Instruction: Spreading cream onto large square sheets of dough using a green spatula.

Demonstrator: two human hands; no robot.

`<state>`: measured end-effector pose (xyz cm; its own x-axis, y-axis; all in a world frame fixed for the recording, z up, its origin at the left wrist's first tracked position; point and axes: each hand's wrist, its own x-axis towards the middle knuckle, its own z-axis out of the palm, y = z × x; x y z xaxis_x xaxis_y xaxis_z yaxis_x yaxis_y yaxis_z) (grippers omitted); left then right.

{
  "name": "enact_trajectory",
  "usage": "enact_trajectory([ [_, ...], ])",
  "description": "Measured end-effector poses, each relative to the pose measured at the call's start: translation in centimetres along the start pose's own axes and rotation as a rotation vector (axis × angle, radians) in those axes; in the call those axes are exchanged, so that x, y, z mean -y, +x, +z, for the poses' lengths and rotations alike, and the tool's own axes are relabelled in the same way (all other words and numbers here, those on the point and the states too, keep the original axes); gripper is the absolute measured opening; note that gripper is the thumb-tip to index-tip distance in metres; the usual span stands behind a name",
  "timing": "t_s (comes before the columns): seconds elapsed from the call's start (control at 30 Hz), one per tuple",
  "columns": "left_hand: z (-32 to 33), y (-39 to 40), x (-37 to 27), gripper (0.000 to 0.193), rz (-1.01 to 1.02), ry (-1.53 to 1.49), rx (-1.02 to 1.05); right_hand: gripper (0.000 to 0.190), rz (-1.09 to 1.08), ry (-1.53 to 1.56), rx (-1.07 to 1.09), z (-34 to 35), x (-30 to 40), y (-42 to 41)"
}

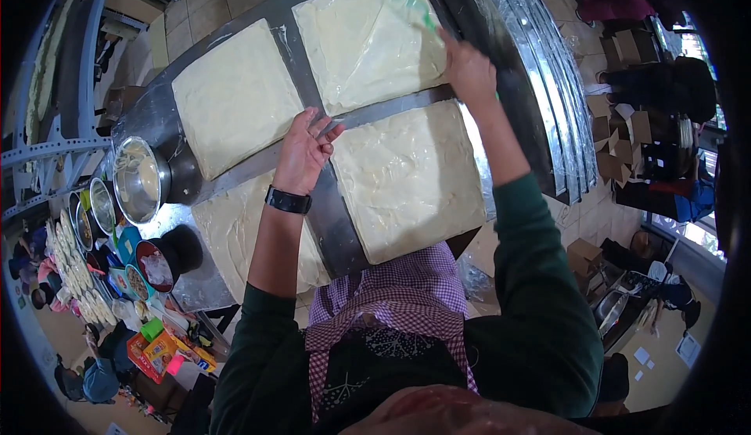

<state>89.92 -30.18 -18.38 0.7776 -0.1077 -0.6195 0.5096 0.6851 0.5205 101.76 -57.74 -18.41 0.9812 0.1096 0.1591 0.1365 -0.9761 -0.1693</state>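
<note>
My right hand [471,71] grips a green spatula [419,9], its blade blurred against the cream on the far right rectangular slab [358,36]. A diagonal ridge crosses that slab's pale coating. Palm up with fingers loosely spread, my left hand [306,152] hovers by the gap between the slabs and appears to hold nothing. Near it lies the far left slab [234,100], coated more smoothly. Closer to my body are the near right slab [410,182], with uneven, glossy cream, and the near left slab [234,238], partly hidden by my left forearm.
The slabs rest on a dark metal table [334,235]. A steel bowl [141,180] with cream residue stands at its left edge, near a dark red-lined bowl [157,265]. Stacked metal trays [540,83] wrapped in plastic lie right. Metal shelving [56,147] borders the left; other people are farther off.
</note>
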Motion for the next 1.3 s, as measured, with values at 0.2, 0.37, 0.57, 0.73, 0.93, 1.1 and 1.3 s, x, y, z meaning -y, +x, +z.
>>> enact_trajectory([
  [0.2, -0.6, 0.2, 0.2, 0.043, 0.007, 0.052, -0.016, 0.034, 0.083, 0.032, 0.137, -1.4, -0.1, -1.0],
  [0.37, -1.0, 0.0, 0.2, 0.046, 0.005, 0.063, -0.023, 0.036, 0.112, 0.106, 0.358, -7.7, -0.1, -11.5],
  [0.57, -1.0, 0.3, 0.5, 0.043, -0.014, 0.045, -0.017, 0.045, 0.345, 0.811, 0.304, -8.4, 0.3, -7.7],
  [0.73, -0.1, 0.5, 0.5, 0.046, -0.011, 0.045, -0.031, 0.041, -0.017, 0.169, -0.153, -2.4, 0.8, 0.6],
  [0.93, -0.8, 0.1, 0.7, 0.046, 0.008, 0.031, -0.027, 0.040, -0.142, -0.021, 0.092, -0.6, 5.0, -4.1],
  [1.1, -1.3, 0.1, 0.6, 0.047, 0.009, 0.014, 0.010, 0.040, -0.236, 0.232, 0.230, -4.2, 5.1, -7.5],
  [1.3, -0.2, 0.2, 0.7, 0.041, 0.029, -0.008, 0.054, 0.037, 0.023, 0.140, 0.059, 0.3, 3.9, 1.8],
])
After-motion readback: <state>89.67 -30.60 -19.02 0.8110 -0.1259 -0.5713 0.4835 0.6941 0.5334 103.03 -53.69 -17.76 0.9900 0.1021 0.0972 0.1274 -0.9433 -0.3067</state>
